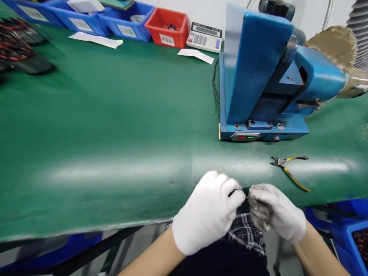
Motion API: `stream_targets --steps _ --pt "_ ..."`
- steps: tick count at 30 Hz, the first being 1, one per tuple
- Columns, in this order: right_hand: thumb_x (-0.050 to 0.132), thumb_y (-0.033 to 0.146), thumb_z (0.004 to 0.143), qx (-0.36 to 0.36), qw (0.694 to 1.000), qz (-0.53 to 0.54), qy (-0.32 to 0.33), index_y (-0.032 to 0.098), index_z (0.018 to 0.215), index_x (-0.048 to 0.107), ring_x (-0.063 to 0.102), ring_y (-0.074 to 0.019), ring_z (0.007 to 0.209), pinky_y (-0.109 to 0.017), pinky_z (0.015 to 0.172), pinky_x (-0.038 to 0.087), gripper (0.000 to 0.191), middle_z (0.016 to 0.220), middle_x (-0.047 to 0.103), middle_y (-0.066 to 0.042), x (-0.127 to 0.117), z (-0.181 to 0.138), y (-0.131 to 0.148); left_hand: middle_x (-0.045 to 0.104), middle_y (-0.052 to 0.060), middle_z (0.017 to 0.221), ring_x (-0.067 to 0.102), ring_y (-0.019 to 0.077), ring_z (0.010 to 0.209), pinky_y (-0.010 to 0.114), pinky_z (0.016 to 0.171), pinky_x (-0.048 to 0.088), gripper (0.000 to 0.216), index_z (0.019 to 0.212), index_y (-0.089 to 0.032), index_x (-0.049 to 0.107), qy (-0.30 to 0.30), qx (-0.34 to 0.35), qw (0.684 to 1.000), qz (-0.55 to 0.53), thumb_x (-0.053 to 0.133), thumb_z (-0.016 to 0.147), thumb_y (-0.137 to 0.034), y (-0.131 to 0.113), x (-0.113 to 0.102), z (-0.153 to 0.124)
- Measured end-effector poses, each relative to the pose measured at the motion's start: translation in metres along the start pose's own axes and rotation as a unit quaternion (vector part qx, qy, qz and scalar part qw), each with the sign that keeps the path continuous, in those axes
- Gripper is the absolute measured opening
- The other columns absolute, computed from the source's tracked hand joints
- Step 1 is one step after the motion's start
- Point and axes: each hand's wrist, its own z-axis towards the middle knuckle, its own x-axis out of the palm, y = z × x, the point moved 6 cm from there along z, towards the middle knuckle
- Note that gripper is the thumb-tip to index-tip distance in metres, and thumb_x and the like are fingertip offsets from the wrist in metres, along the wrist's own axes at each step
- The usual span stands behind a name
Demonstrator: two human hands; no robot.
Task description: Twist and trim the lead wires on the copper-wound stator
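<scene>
My left hand (211, 211), in a white glove, is closed at the table's front edge. A dark sliver shows between its fingers, but what it holds is mostly hidden. A thin wire-like tip stands up behind the knuckles. Just to the right, my right hand (273, 209), in a white glove with greyed fingertips, is pinched shut close to the left fingertips. A very thin wire (247, 197) shows in the small gap between the hands. Diagonal cutters (283, 163) with yellow-and-black handles lie spread on the table beyond the right hand.
A blue machine (261, 76) stands on the green table (129, 115). Along the back are blue bins (126, 28), a red bin (166, 28), a calculator (204, 37) and paper strips (96, 39). Dark parts with copper windings (20, 50) sit at left. A blue crate (349, 241) stands low right.
</scene>
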Motion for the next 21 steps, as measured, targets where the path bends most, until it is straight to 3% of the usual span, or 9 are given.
stream_targets --steps 3,6,9,14,18,21 --pt "0.059 0.037 0.083 -0.117 0.980 -0.054 -0.149 0.018 0.057 0.056 0.052 -0.0118 0.048 -0.023 0.049 0.042 0.032 0.051 0.053 0.002 -0.022 -0.015 0.012 0.062 0.002 0.092 0.053 0.0191 0.076 0.038 0.069 0.036 0.015 0.083 -0.019 0.057 -0.016 -0.013 1.000 -0.023 0.045 0.080 -0.011 0.003 0.001 -0.001" --pt "0.067 0.029 0.079 -0.178 0.938 -0.152 -0.257 0.021 0.085 0.069 0.064 -0.0201 0.082 -0.030 0.077 0.051 0.011 0.086 0.071 -0.004 -0.025 -0.029 0.005 0.061 0.003 0.087 0.053 0.0190 0.074 0.039 0.070 0.037 0.017 0.079 -0.019 0.056 -0.030 -0.030 0.999 -0.034 0.042 0.080 -0.010 0.005 0.001 -0.003" --pt "0.065 0.021 0.080 -0.227 0.912 -0.229 -0.255 0.029 0.105 0.069 0.061 -0.0249 0.106 -0.040 0.096 0.047 0.026 0.112 0.069 -0.003 -0.013 -0.029 -0.009 0.059 0.004 0.083 0.051 0.0184 0.071 0.037 0.067 0.037 0.018 0.075 -0.019 0.055 -0.029 -0.040 0.998 -0.040 0.040 0.079 -0.010 0.005 0.001 -0.003" --pt "0.061 0.018 0.084 -0.317 0.878 -0.284 -0.222 0.033 0.112 0.066 0.054 -0.0263 0.119 -0.048 0.104 0.042 0.032 0.119 0.066 -0.001 -0.007 -0.021 -0.009 0.056 0.004 0.082 0.047 0.0180 0.069 0.036 0.065 0.035 0.018 0.074 -0.019 0.054 -0.018 -0.038 0.998 -0.040 0.039 0.078 -0.010 0.004 -0.001 -0.002" --pt "0.063 0.018 0.082 -0.333 0.876 -0.300 -0.178 0.031 0.110 0.068 0.054 -0.0278 0.118 -0.051 0.104 0.041 0.031 0.111 0.070 -0.002 -0.006 -0.017 0.007 0.055 0.004 0.081 0.046 0.0171 0.068 0.035 0.064 0.035 0.018 0.075 -0.019 0.055 -0.025 -0.031 0.999 -0.034 0.039 0.081 -0.012 0.004 -0.004 -0.001" --pt "0.065 0.016 0.080 -0.312 0.898 -0.267 -0.160 0.030 0.102 0.071 0.062 -0.0257 0.106 -0.045 0.099 0.047 0.027 0.105 0.072 -0.002 -0.007 -0.016 0.013 0.056 0.004 0.083 0.047 0.0170 0.067 0.035 0.065 0.035 0.018 0.076 -0.020 0.055 -0.024 -0.034 0.998 -0.038 0.040 0.081 -0.013 0.006 -0.003 -0.002"
